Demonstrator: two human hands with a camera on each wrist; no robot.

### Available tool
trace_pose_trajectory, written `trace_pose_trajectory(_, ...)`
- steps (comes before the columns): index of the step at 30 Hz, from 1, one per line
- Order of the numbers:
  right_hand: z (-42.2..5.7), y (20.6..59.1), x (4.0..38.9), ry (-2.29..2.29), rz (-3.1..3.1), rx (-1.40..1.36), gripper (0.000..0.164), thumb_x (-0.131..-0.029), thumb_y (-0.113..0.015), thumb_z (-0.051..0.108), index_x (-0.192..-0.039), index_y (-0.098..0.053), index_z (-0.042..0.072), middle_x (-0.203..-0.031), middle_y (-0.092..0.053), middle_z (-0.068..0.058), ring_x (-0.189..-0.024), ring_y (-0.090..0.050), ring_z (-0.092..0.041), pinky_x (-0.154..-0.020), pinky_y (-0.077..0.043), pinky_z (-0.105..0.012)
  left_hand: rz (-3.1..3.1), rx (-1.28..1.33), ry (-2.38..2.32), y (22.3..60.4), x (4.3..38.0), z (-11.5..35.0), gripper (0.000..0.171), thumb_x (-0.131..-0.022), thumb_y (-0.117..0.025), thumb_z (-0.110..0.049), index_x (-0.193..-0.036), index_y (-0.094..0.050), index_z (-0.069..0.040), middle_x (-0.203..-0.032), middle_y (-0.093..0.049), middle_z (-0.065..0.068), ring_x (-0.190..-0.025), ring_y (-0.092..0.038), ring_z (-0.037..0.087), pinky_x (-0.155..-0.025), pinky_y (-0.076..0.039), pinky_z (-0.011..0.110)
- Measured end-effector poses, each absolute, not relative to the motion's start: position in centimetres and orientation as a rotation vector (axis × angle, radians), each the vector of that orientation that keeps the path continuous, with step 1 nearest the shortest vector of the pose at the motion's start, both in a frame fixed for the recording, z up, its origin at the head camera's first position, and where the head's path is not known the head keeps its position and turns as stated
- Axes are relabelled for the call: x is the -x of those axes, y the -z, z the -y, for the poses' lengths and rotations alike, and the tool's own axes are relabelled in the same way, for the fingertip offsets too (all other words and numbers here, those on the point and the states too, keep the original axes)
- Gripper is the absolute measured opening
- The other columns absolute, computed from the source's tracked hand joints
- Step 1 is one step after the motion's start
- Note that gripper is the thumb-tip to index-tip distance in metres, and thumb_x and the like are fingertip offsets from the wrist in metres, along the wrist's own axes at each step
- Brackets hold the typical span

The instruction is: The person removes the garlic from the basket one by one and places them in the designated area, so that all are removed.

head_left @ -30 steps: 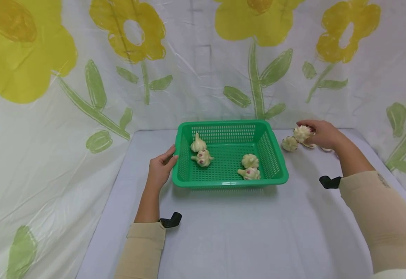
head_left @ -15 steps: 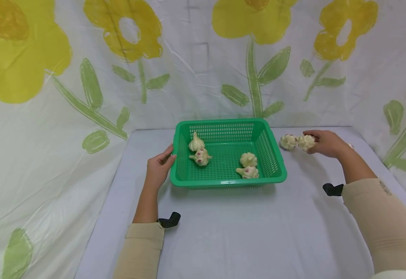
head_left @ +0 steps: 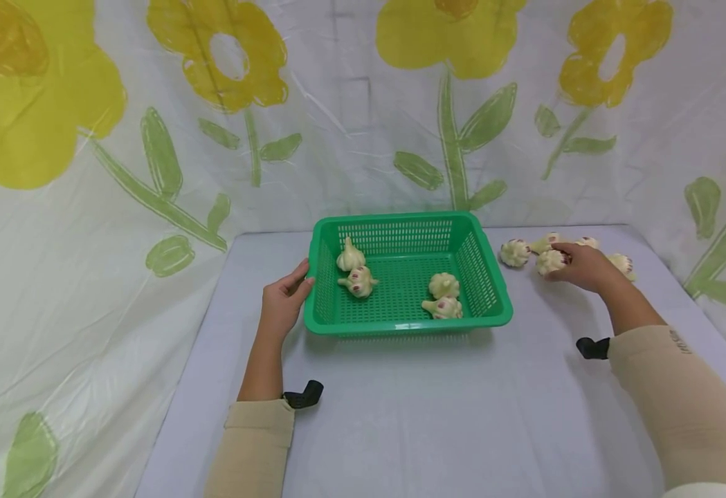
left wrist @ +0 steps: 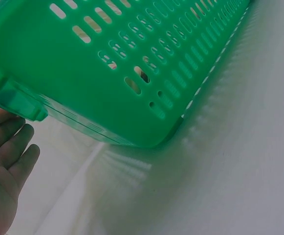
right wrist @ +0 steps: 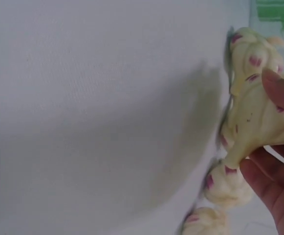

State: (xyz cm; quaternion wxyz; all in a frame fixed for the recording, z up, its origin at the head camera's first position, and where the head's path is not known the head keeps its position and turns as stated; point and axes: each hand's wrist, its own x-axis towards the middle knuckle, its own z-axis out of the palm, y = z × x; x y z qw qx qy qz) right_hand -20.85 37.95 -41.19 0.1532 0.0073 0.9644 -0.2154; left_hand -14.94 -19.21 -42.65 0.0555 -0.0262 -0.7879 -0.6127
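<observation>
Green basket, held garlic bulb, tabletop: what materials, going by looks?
Green basket: likely moulded plastic, semi-gloss; uniform colour, regular slots, a highlight on the front rim.
Held garlic bulb: smooth, low sheen, cream with purple patches; perhaps a plastic or foam imitation, but real garlic isn't ruled out.
Tabletop: white, mostly matte, faint creases; maybe a cloth or sheet covering, fibre unclear.

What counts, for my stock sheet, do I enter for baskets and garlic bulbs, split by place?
Basket: 1
Garlic bulbs in basket: 4
Bulb in right hand: 1
Bulbs on table: at least 4, some partly hidden
Total: at least 10
</observation>
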Motion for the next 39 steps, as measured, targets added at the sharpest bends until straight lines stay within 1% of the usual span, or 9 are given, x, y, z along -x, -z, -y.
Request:
trace_pose_trajectory(6,-37.7,41.7,21.0,0.609,-2.777,-0.046,0.095,-0.087,-0.071,0.048,-0.155,-0.023,0.002,-0.149,-0.027,-0.039,-0.132,-0.027,-0.060,-0.104,-0.029,-0.074,2.381,0.078,1.862,42.6,14.9,19.1,0.044,-0.097,-0.063,-0.019,-0.137,-0.055,-0.002,-0.144,-0.053,0.004,-0.135,-0.049,0.017,-0.108,-0.043,0.029)
trace_pose_trajectory(14,-37.5,42.2,21.0,0.571,-2.793,-0.023,0.090,-0.089,-0.071,0.044,-0.152,-0.027,-0.003,-0.148,-0.030,-0.040,-0.132,-0.027,-0.060,-0.105,-0.028,-0.074,2.383,0.072,1.858,42.5,14.8,19.0,0.043,-0.098,-0.063,-0.018,-0.137,-0.055,-0.003,-0.144,-0.053,0.004,-0.135,-0.049,0.017,-0.108,-0.043,0.029)
trace_pose_trajectory(18,-37.5,42.4,21.0,0.562,-2.804,-0.021,0.089,-0.089,-0.071,0.043,-0.151,-0.027,-0.003,-0.147,-0.030,-0.040,-0.132,-0.027,-0.061,-0.105,-0.028,-0.074,2.380,0.078,1.858,42.5,14.8,19.0,0.043,-0.098,-0.063,-0.018,-0.137,-0.055,-0.002,-0.144,-0.053,0.004,-0.135,-0.049,0.017,-0.108,-0.043,0.028)
trace_pose_trajectory(21,-37.4,42.4,21.0,0.565,-2.807,-0.023,0.089,-0.088,-0.071,0.042,-0.152,-0.027,-0.002,-0.147,-0.030,-0.040,-0.132,-0.028,-0.061,-0.104,-0.029,-0.074,2.371,0.078,1.866,43.8,15.5,19.3,0.043,-0.097,-0.064,-0.019,-0.137,-0.056,-0.006,-0.145,-0.053,0.002,-0.135,-0.049,0.015,-0.108,-0.043,0.028)
trace_pose_trajectory(26,-37.4,42.6,21.0,0.575,-2.804,-0.029,0.089,-0.088,-0.072,0.041,-0.152,-0.027,-0.002,-0.145,-0.033,-0.040,-0.130,-0.031,-0.060,-0.103,-0.031,-0.073,2.337,0.093,1.864,45.8,16.6,19.8,0.043,-0.096,-0.066,-0.027,-0.136,-0.058,-0.013,-0.143,-0.054,-0.004,-0.133,-0.050,0.011,-0.108,-0.043,0.026)
trace_pose_trajectory(31,-37.4,42.7,21.0,0.600,-2.808,-0.031,0.089,-0.087,-0.074,0.039,-0.151,-0.029,-0.003,-0.142,-0.038,-0.038,-0.127,-0.037,-0.056,-0.101,-0.034,-0.071,2.319,0.107,1.868,45.8,16.5,19.8,0.046,-0.095,-0.067,-0.032,-0.136,-0.059,-0.013,-0.143,-0.055,-0.004,-0.132,-0.051,0.011,-0.107,-0.044,0.026)
trace_pose_trajectory(35,-37.2,43.0,21.0,0.636,-2.835,-0.014,0.086,-0.085,-0.077,0.035,-0.149,-0.034,-0.004,-0.135,-0.045,-0.035,-0.119,-0.045,-0.051,-0.096,-0.040,-0.067,2.321,0.106,1.866,45.8,16.4,19.8,0.047,-0.095,-0.067,-0.034,-0.136,-0.059,-0.013,-0.143,-0.055,-0.004,-0.132,-0.051,0.011,-0.107,-0.044,0.025)
trace_pose_trajectory(37,-37.2,43.2,21.1,0.648,-2.852,0.000,0.084,-0.085,-0.078,0.033,-0.147,-0.037,-0.005,-0.133,-0.047,-0.034,-0.117,-0.046,-0.049,-0.094,-0.041,-0.065,2.323,0.102,1.865,45.9,16.5,19.9,0.047,-0.095,-0.067,-0.033,-0.136,-0.059,-0.013,-0.143,-0.055,-0.005,-0.133,-0.051,0.011,-0.107,-0.044,0.025)
trace_pose_trajectory(39,-37.1,43.3,21.1,0.654,-2.863,0.008,0.083,-0.084,-0.078,0.033,-0.146,-0.039,-0.005,-0.134,-0.046,-0.035,-0.119,-0.045,-0.049,-0.095,-0.041,-0.066,2.330,0.097,1.869,45.9,16.5,19.9,0.045,-0.095,-0.067,-0.031,-0.136,-0.059,-0.013,-0.143,-0.054,-0.005,-0.133,-0.050,0.011,-0.108,-0.043,0.026)
